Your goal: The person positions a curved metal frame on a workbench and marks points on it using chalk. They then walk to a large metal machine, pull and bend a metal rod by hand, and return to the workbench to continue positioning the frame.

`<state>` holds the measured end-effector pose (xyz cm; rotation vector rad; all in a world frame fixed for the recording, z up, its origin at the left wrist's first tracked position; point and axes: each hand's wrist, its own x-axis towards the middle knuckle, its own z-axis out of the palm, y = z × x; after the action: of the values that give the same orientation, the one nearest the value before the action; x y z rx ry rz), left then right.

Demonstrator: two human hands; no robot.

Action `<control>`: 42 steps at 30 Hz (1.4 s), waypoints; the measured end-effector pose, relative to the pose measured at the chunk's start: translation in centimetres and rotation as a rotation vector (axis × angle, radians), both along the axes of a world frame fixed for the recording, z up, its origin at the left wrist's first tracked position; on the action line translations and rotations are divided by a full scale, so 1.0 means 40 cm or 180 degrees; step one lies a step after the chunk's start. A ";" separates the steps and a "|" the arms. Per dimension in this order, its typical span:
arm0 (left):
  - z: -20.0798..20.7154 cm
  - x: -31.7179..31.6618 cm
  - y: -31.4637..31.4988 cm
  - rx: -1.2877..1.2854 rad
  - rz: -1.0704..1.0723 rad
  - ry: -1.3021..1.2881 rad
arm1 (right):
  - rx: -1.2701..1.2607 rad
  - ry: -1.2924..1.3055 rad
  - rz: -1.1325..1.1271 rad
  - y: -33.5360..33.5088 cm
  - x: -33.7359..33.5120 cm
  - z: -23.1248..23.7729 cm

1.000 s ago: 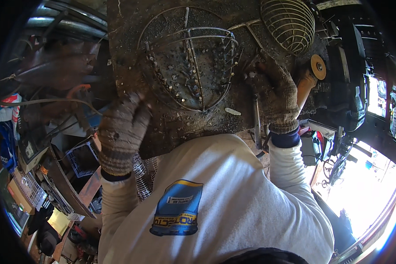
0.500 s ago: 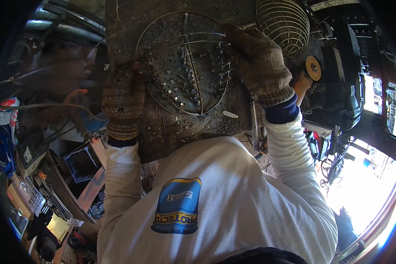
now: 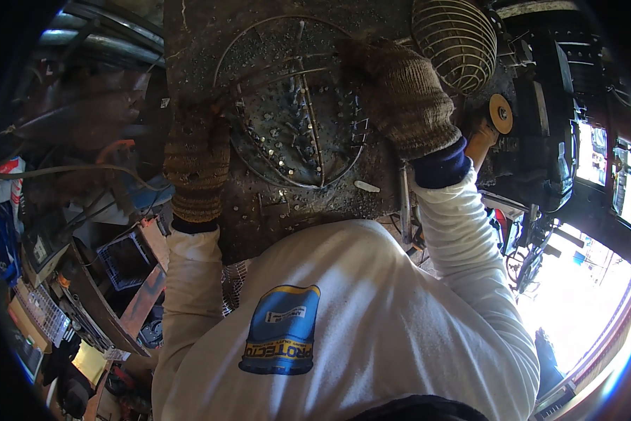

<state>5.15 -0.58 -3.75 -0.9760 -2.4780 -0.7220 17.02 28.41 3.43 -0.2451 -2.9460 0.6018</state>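
A round wire frame (image 3: 320,154), a hoop with thin rods crossing it, lies on a dark worktable (image 3: 308,217) in front of me. My left hand (image 3: 196,151), in a brown knitted glove, is closed at the left side of the frame, its fingertips dark and hard to make out. Across from it, my right hand (image 3: 407,98), gloved alike, is bent over the upper right part, where the thin curved rods run in under its fingers. Short wire stubs stick up along the frame's right side.
Small metal bits are scattered over the tabletop. A domed wire cage (image 3: 456,42) stands at the far right, with a tan grinding disc (image 3: 500,114) nearer me. A pale oval piece (image 3: 367,186) lies by the near edge. Racks and crates (image 3: 126,259) crowd the left.
My right hand has shifted slightly left, and the curved rods between my hands have tilted and sunk a little. My left hand stays almost in place.
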 end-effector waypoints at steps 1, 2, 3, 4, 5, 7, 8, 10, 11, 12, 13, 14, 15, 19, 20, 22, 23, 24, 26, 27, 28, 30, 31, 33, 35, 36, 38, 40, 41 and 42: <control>0.005 0.001 0.003 0.0110 -0.0063 -0.0085 | 0.0183 -0.0009 -0.0008 -0.009 -0.007 0.010; 0.000 -0.001 0.001 0.0112 -0.0063 -0.0083 | 0.0185 -0.0007 -0.0008 -0.008 -0.006 0.010; -0.011 -0.005 -0.003 0.0095 -0.0086 0.0050 | 0.0179 0.0123 0.0062 -0.007 -0.005 0.007; -0.018 -0.007 -0.006 0.0079 -0.0110 0.0183 | 0.0173 0.0253 0.0132 -0.005 -0.004 0.003; -0.013 -0.006 -0.001 0.0085 -0.0130 0.0174 | 0.0178 0.0243 0.0112 0.004 0.006 -0.017; 0.002 -0.001 0.005 0.0029 -0.0007 -0.0011 | 0.1018 0.0733 0.0146 0.023 0.024 -0.066; -0.005 0.001 0.001 0.0021 0.0007 -0.0025 | 0.1008 0.0722 0.0160 0.014 0.021 -0.056; -0.025 -0.002 -0.007 0.0070 0.0069 0.0165 | 0.0706 0.0899 0.0249 -0.010 0.009 -0.010; -0.029 -0.004 -0.010 0.0079 0.0071 0.0171 | 0.0612 0.0965 0.0274 -0.017 0.004 0.012; -0.033 -0.006 -0.013 -0.0029 0.0021 0.0240 | 0.0448 0.0598 0.0163 -0.019 0.000 0.028; -0.033 -0.008 -0.014 -0.0138 -0.0027 0.0308 | 0.0284 0.0232 0.0053 -0.020 -0.004 0.038; -0.023 -0.007 -0.010 -0.0131 -0.0030 0.0319 | 0.0290 0.0243 0.0050 -0.020 -0.009 0.043; -0.004 -0.004 -0.003 0.0009 -0.0120 0.0186 | 0.0283 0.0222 0.0068 -0.020 -0.013 0.046; -0.010 -0.003 -0.005 0.0082 -0.0113 0.0329 | 0.0020 0.0178 -0.0247 -0.020 -0.017 0.064; -0.008 -0.003 -0.004 0.0085 -0.0121 0.0324 | 0.0024 0.0173 -0.0254 -0.013 -0.010 0.062; 0.001 0.001 -0.007 0.0033 -0.0256 0.0371 | -0.1917 0.0628 -0.0968 0.014 0.021 0.046; -0.002 0.004 -0.012 0.0044 -0.0262 0.0372 | -0.1906 0.0633 -0.0973 0.039 0.042 0.022; -0.007 0.006 -0.014 0.0124 -0.0153 0.0147 | -0.2258 0.0736 -0.1124 0.069 0.064 -0.005; -0.016 0.007 -0.023 0.0224 -0.0085 -0.0079 | -0.2583 0.0865 -0.1305 0.093 0.086 -0.021; -0.020 0.006 -0.032 0.0214 0.0018 -0.0369 | -0.3200 0.0548 -0.1541 0.082 0.090 -0.019; -0.023 0.006 -0.039 0.0201 0.0121 -0.0660 | -0.3815 0.0221 -0.1766 0.079 0.094 -0.017; -0.033 0.003 -0.052 0.0146 0.0070 -0.0717 | -0.3200 0.0037 -0.1593 0.092 0.113 -0.056; -0.035 0.001 -0.051 0.0091 0.0068 -0.0779 | -0.2586 -0.0182 -0.1383 0.098 0.120 -0.070; -0.016 0.002 -0.042 -0.0001 0.0068 -0.0521 | -0.2099 -0.0068 -0.1231 0.085 0.110 -0.081; -0.001 0.011 -0.030 -0.0092 0.0078 -0.0265 | -0.1614 0.0036 -0.1069 0.079 0.096 -0.084; 0.006 0.016 -0.026 0.0008 0.0099 -0.0612 | -0.1468 -0.0082 -0.0994 0.079 0.087 -0.082; -0.005 0.008 -0.034 0.0084 0.0134 -0.0950 | -0.1349 -0.0195 -0.0909 0.074 0.073 -0.083; -0.064 -0.004 -0.060 0.0472 -0.0041 -0.1085 | -0.1048 -0.0063 -0.0785 0.064 0.061 -0.083; -0.078 -0.008 -0.061 0.0463 -0.0022 -0.1091 | -0.1059 -0.0074 -0.0770 0.061 0.058 -0.085; -0.088 -0.012 -0.062 0.0725 -0.0125 -0.1312 | -0.1044 -0.0032 -0.0805 0.058 0.056 -0.086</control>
<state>4.67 -3.04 -7.27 -0.8611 -2.6377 -1.2995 19.27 30.73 0.00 -0.6416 -2.7461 1.0402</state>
